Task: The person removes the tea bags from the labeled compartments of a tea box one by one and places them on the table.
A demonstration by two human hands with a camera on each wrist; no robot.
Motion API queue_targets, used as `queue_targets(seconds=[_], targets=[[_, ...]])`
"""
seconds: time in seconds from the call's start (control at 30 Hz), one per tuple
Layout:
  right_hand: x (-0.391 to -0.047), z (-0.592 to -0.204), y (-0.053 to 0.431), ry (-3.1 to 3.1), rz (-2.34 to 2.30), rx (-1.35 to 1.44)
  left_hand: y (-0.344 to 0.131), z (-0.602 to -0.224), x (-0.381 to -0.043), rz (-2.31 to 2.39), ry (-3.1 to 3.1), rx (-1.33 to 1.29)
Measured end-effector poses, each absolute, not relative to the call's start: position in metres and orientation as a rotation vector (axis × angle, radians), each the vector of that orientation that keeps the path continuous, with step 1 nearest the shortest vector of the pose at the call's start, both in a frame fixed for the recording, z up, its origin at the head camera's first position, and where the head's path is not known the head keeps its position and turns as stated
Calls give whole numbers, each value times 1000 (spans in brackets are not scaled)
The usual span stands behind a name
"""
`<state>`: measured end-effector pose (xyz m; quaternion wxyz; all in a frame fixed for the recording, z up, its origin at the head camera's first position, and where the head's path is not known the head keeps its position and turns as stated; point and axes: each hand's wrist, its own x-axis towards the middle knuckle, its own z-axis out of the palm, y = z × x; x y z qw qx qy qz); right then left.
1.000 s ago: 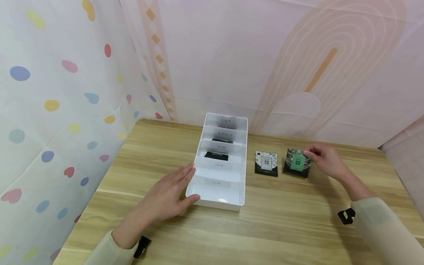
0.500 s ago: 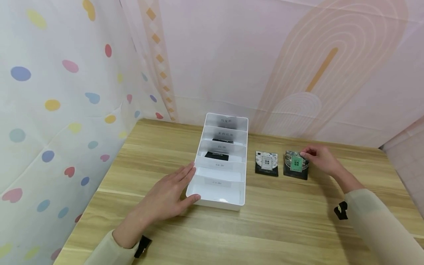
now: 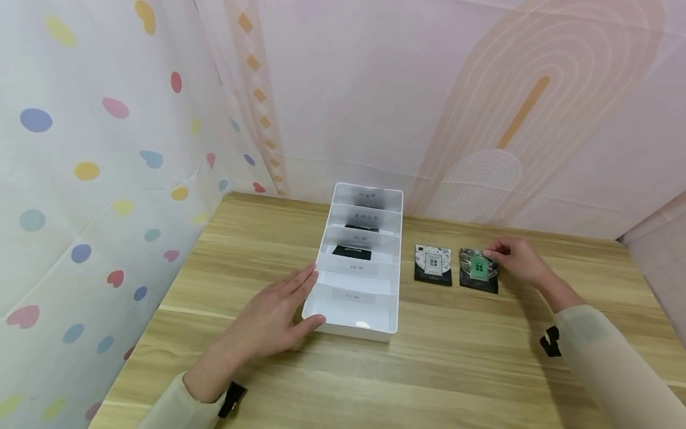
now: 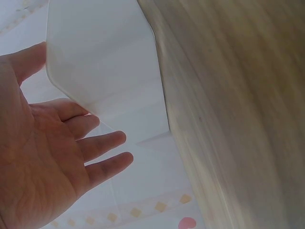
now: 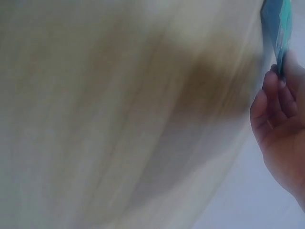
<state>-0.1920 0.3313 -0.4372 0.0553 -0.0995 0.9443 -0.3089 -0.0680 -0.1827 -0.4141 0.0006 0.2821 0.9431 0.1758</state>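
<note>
A white box [image 3: 351, 331] with several compartments stands on the wooden table, two dark packets inside it. My left hand [image 3: 270, 313] rests against its near left corner with fingers extended; in the left wrist view the fingertips of this hand [image 4: 45, 148] touch the box rim. To the right of the box, my right hand [image 3: 515, 262] pinches the upper right edge of a dark tea sachet with a green label [image 3: 477, 277]. The right wrist view shows the green-labelled sachet [image 5: 281, 28] between thumb and fingers. A similar sachet with a white label [image 3: 433, 268] lies to its left.
One dark packet [image 3: 352, 252] lies in the middle compartment, another [image 3: 362, 227] in the one behind it. A patterned curtain [image 3: 343, 95] hangs along the table's back edge, and a spotted one [image 3: 107, 196] along its left.
My right hand has moved a little left and nearer, and the green-labelled sachet with it. That sachet now looks flatter beside the white-labelled one. The left hand has stayed at the box.
</note>
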Motion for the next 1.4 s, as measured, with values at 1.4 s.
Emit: queue_targets(seconds=[1.4], targets=[[-184,-411,335,2970,-912,-368,-183,-415,-68,556,2971,893]])
